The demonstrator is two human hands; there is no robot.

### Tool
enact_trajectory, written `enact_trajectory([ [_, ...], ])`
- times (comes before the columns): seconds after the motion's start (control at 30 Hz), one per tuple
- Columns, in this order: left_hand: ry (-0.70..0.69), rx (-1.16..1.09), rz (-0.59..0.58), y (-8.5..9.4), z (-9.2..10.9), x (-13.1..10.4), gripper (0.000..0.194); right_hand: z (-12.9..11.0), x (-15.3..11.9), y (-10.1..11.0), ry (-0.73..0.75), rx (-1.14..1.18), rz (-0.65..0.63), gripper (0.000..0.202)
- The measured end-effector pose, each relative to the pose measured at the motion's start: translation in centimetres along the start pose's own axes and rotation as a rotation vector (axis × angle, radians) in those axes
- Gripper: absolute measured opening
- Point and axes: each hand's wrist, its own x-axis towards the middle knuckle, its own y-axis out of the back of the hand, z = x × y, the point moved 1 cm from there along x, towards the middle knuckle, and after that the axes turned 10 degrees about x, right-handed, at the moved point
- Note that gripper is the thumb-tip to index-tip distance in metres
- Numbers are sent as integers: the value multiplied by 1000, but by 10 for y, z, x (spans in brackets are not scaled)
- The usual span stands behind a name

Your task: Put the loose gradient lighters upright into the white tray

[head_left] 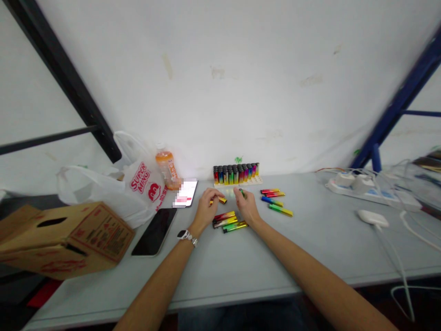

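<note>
My left hand, with a watch on its wrist, is closed, its fingertips on a yellow lighter. Just to the right, my right hand is closed around a green lighter, most of it hidden by the fingers. Behind both hands, a white rack holds several upright, shiny coloured lighters with dark tops. Between my forearms lie several more: a red one, a yellow one and a green one. Right of my right hand rest red lighters, a blue one and a green-yellow one.
On the left are a cardboard box, a plastic bag, an orange drink bottle, a dark phone and a lit phone. A power strip, white adapter and cables occupy the right. The wall stands behind.
</note>
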Motion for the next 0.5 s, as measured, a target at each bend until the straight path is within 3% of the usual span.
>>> enact_trajectory([
  [0.27, -13, -18, -7, 1, 4, 0, 20, -2, 3, -1, 83, -137, 32, 31],
  [0.4, 24, -74, -4, -2, 10, 2, 14, 0, 1, -3, -12, 19, -94, 44],
  [0.5, 38, -144, -35, -9, 17, 3, 21, 3, -1, -7, -76, 214, -172, 47],
])
